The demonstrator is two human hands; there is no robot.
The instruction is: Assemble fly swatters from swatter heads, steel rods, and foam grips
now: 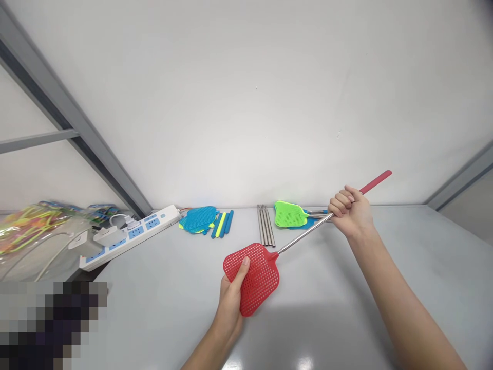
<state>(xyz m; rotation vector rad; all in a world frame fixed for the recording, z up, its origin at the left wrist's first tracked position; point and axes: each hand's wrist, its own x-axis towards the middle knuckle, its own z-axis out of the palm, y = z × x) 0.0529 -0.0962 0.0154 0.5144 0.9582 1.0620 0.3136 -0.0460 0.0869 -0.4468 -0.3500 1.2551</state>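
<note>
A red fly swatter (257, 280) with a metal rod and a red grip is held up over the table, slanting up to the right. My left hand (233, 295) pinches its mesh head, thumb on top and fingers hidden behind. Around the rod, just below the red grip, my right hand (349, 209) is closed. Behind the swatter lie several loose metal rods (266, 226) side by side. Right of them, a green swatter (290, 214) rests over a blue one. Blue swatter heads (199, 219) are stacked farther left, beside several blue and yellow grips (222, 224).
A white power strip (134, 236) with chargers and cables plugged in runs along the table's left side. Plastic bags (34, 231) of colourful items lie beyond it. A white wall (254, 103) rises behind the grey table (162, 308), with metal posts at both sides. The lower left corner is pixelated.
</note>
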